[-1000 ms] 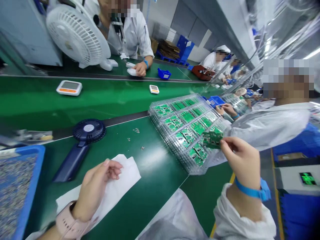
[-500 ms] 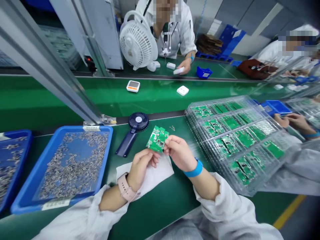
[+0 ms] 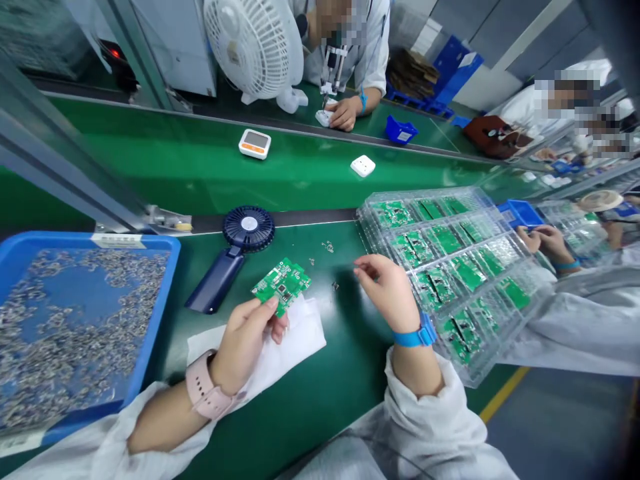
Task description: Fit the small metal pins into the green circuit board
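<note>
So it's a busy workshop bench, with a green table [image 3: 345,373] under both hands and a green belt [image 3: 190,163] running across just beyond them. The left hand [image 3: 247,343] has a green circuit board [image 3: 283,283] pinched by its near edge, thumb on top, board held tilted over a white sheet of paper [image 3: 303,333]. The right hand [image 3: 387,293] is off to the side of it, well apart from the board, fingers loosely curled with a narrow gap to the thumb, and I can't see anything in its grip. Just right of that hand there's a clear plastic tray [image 3: 383,243] split into compartments, loaded with more green boards [image 3: 445,239]. A few tiny bits [image 3: 328,247] lie on the table ahead, between the two hands, too small to make out. Past the left hand is a dark blue handheld fan [image 3: 249,229] lying flat, and left of that a blue bin [image 3: 159,310] of little metal parts [image 3: 50,347]. Over on the belt, beyond the hands, sit a white gadget with a screen [image 3: 255,143] and a white plastic piece [image 3: 363,166]. Across from both hands, a co-worker's hand [image 3: 344,115] steadies another white part under a tool, beside a big white fan [image 3: 255,47].
</note>
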Motion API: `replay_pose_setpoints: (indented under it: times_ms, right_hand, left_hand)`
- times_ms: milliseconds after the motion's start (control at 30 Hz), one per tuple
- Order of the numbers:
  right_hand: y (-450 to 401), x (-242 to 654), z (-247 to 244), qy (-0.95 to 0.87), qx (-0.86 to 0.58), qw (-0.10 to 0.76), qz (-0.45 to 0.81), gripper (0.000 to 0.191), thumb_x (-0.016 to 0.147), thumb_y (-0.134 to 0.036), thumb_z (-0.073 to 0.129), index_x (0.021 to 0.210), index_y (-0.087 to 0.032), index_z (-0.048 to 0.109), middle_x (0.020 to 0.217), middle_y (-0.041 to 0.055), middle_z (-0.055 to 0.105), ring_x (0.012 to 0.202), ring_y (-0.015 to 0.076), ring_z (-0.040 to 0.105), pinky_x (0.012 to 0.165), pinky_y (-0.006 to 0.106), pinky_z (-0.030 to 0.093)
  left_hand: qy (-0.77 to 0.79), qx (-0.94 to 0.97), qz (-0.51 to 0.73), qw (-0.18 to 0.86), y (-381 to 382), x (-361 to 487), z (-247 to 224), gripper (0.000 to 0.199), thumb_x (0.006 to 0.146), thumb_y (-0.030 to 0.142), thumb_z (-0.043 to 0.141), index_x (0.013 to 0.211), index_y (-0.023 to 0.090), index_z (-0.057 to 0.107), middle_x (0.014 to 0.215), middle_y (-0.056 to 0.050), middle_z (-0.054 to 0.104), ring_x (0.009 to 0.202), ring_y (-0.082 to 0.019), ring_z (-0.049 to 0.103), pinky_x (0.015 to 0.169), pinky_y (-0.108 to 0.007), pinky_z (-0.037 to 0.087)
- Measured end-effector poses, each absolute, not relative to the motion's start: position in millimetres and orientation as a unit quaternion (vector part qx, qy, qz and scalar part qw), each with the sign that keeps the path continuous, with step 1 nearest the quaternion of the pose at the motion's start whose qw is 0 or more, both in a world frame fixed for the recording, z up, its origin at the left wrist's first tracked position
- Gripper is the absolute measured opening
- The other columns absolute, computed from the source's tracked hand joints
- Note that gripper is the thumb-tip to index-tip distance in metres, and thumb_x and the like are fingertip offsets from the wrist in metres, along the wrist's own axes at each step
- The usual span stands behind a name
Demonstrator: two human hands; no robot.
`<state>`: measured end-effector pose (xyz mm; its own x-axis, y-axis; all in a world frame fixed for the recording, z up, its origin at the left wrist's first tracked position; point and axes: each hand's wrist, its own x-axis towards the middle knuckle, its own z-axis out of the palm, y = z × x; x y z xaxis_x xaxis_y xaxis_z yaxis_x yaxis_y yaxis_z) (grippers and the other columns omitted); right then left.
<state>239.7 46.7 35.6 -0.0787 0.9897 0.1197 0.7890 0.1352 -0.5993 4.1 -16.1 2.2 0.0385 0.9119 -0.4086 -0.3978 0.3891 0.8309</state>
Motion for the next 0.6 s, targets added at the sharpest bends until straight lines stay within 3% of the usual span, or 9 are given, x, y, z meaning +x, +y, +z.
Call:
replay_pose_setpoints:
  times_ms: [233,367,500,600]
  right_hand:
    - [42,231,13,-0.748,-0.596,0.158,0.243,0.008,0.079,-0.017,0.064,0.086,-0.02,0.068,0.079,0.0009,0.06,0.069,0.0133,0.056,0.067,0.028,0.046]
    - [43,228,17,-0.758,-0.573,0.171,0.261,0.007,0.082,-0.016,0.061,0.078,-0.02,0.064,0.077,0.0003,0.058,0.069,0.0128,0.054,0.066,0.027,0.045]
    - [43,230,24,-0.754,-0.563,0.235,0.245,0.003,0.085,-0.02,0.059,0.082,-0.021,0.06,0.083,0.0012,0.06,0.075,0.0141,0.056,0.069,0.028,0.045]
    - [43,232,23,-0.76,-0.572,0.218,0.219,0.007,0.087,-0.019,0.054,0.086,-0.021,0.06,0.084,0.0022,0.06,0.078,0.0161,0.057,0.072,0.03,0.045]
  left_hand:
    - [0.509,0.268,0.474,0.667,-16,3,0,0.037,0.076,0.045,0.065,0.054,0.015,0.061,0.052,-0.004,0.059,0.049,-0.013,0.052,0.05,-0.027,0.042]
    - [0.509,0.257,0.473,0.672,-17,4,-3,0.038,0.074,0.046,0.066,0.054,0.015,0.061,0.052,-0.003,0.059,0.049,-0.014,0.052,0.05,-0.027,0.041]
    - [0.506,0.244,0.479,0.675,-18,4,-4,0.035,0.075,0.043,0.067,0.054,0.016,0.06,0.052,-0.003,0.058,0.051,-0.014,0.052,0.05,-0.027,0.041]
    - [0.508,0.242,0.48,0.673,-19,4,-5,0.034,0.076,0.041,0.066,0.054,0.016,0.06,0.053,-0.003,0.059,0.051,-0.014,0.052,0.05,-0.027,0.041]
